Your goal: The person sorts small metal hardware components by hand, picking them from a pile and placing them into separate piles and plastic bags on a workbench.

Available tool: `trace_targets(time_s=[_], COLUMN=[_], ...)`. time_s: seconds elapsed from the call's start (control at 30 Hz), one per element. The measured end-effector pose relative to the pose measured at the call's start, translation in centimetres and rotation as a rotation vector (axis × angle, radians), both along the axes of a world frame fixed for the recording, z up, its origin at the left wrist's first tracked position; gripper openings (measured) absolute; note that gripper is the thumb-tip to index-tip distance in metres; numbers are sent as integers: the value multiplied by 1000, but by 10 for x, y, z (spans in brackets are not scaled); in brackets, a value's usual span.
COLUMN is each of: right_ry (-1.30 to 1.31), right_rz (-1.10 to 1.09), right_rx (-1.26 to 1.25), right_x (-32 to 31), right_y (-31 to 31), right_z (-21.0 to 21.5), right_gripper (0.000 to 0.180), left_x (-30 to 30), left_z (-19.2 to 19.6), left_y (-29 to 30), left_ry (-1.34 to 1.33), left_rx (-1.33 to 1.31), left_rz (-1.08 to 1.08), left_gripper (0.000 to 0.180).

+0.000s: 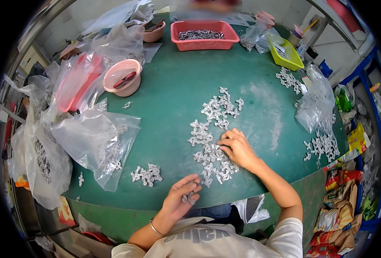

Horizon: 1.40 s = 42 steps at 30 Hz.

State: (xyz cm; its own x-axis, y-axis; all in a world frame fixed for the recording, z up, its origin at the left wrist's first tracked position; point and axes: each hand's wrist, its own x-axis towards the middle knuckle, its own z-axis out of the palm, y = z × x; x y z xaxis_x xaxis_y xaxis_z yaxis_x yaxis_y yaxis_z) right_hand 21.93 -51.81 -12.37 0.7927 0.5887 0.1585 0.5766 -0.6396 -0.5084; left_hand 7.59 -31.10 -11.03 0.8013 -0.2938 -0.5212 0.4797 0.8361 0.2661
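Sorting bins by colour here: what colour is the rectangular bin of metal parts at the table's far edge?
The rectangular bin is pinkish red, seen in the head view.

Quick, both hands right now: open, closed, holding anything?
Left hand: curled at the table edge, holding a few small metal parts.
Right hand: fingers bent, resting on the pile of metal parts; grip cannot be told.
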Motion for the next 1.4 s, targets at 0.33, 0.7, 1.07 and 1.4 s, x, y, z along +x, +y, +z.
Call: trace_targets(time_s=[0.33,0.7,1.07,1.4], right_ry=[-9,383,330,-143], right_rz=[85,38,-191,-39], right_rx=[37,-182,466,-8], right_x=[5,29,220,74], right_y=[1,-21,7,-3], right_z=[-1,53,69,-11], right_gripper=[18,16,42,42], left_x=[3,7,22,16], left_z=[-6,-7,-3,-6], left_y=[8,17,10,2], left_ry=[21,17,25,-15], left_rx=[-93,-84,-9,-13], left_rz=[8,41,44,-31], left_gripper=[25,22,21,20])
